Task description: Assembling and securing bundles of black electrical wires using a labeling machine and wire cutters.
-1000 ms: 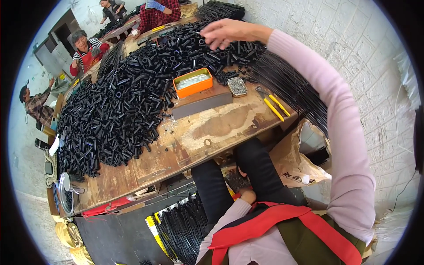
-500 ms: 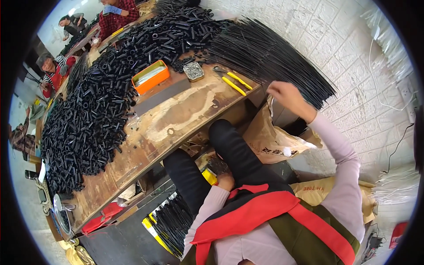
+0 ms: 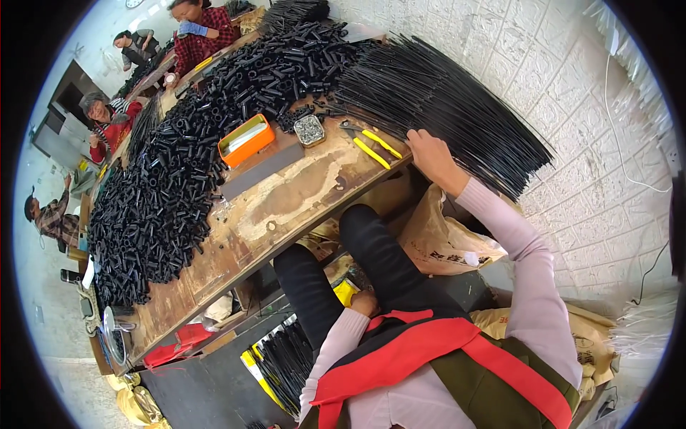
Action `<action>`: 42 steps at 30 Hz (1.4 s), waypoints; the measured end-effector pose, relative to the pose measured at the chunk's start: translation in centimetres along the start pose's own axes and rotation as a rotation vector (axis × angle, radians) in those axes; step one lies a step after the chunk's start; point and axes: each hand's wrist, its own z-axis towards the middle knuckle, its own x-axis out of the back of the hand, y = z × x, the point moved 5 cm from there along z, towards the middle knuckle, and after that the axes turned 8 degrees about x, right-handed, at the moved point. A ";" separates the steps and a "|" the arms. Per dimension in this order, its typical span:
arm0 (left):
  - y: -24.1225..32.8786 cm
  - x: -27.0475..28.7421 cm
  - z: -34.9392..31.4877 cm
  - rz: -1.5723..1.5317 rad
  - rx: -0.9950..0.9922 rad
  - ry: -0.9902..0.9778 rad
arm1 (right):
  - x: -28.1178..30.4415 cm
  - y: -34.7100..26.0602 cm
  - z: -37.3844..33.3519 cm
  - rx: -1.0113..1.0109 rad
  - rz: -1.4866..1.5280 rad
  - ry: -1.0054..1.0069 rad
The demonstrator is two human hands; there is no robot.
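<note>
My right hand (image 3: 434, 161) rests at the near right corner of the wooden table (image 3: 214, 264), its fingers bent over the edge. Right beside it lies a wide bundle of thin black rods (image 3: 457, 107). A pair of yellow-handled pliers (image 3: 374, 149) is just left of that hand. Low between my knees is my left hand (image 3: 364, 303), near a yellow-edged package (image 3: 346, 292); its fingers are mostly hidden. On the table are an orange box (image 3: 246, 152), a small tin of metal bits (image 3: 309, 130), a flat grey bar (image 3: 263, 171) and a large heap of short black tubes (image 3: 157, 207).
A tan sack (image 3: 443, 243) stands under the table corner, against the white brick wall (image 3: 572, 164). Below the table lies a package of black strips (image 3: 286, 365). People sit along the far left, one in a checked red shirt (image 3: 204, 46).
My right hand has come down and left from above the rods onto the table corner. The left hand stays low at my lap. The whole view has shifted slightly.
</note>
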 end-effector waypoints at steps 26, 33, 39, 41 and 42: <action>-0.5 -2.1 1.5 -0.036 -0.064 0.131 | 2.6 4.4 4.2 0.023 -0.648 0.028; -0.5 -0.6 0.4 -0.086 -0.045 0.038 | 1.2 6.9 5.3 0.120 -0.469 -0.014; -0.8 -0.7 0.8 -0.117 -0.005 -0.039 | 3.2 8.2 5.0 0.072 -0.135 -0.088; -2.3 -2.9 1.9 -0.133 -0.024 0.041 | 3.2 5.6 5.2 0.151 -0.207 0.015; -2.2 -3.1 2.1 -0.141 -0.045 0.055 | 3.8 4.4 4.6 0.211 -0.299 0.119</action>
